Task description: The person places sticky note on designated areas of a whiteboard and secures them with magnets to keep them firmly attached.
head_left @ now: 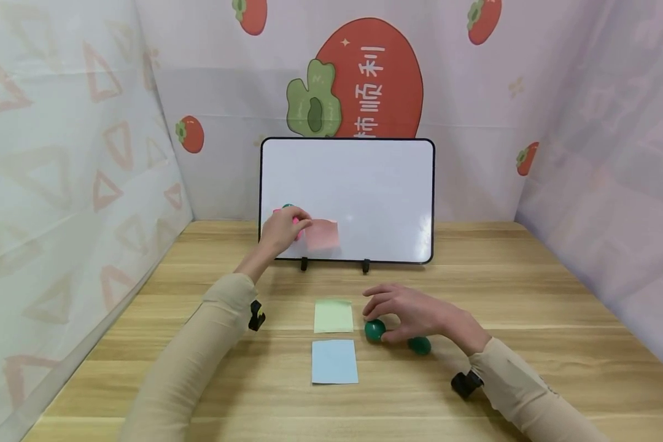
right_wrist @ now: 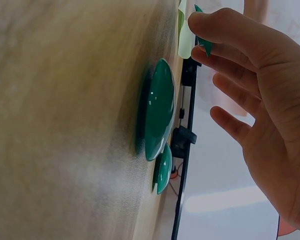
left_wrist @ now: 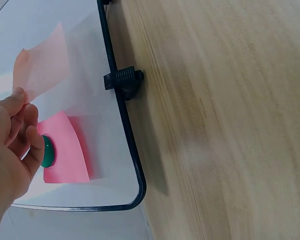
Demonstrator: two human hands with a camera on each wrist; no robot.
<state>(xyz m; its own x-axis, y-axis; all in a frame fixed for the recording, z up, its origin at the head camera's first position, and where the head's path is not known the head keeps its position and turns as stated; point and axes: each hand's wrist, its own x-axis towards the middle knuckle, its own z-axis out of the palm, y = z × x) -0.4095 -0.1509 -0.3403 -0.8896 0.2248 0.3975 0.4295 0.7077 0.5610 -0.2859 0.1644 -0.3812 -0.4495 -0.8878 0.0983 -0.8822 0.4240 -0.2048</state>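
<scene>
My left hand [head_left: 283,228] reaches to the whiteboard [head_left: 381,190] and pinches the edge of a salmon-pink sticky note [head_left: 323,235] between thumb and fingertips. The note stands against the board's lower left part, one corner bending away in the left wrist view. Beside it, a bright pink sticky note [left_wrist: 67,150] lies on the board under a round green magnet [left_wrist: 48,151], partly behind the fingers. Low over the table, my right hand [head_left: 414,312] pinches a green magnet [right_wrist: 205,44] between thumb and fingers. Two more green magnets [right_wrist: 161,110] lie on the table near that hand.
A pale green sticky note [head_left: 333,316] and a blue one [head_left: 334,362] lie on the wooden table [head_left: 243,393], left of the right hand. Black feet [head_left: 366,266] hold the whiteboard up. Patterned cloth [head_left: 77,184] hangs at the back and sides.
</scene>
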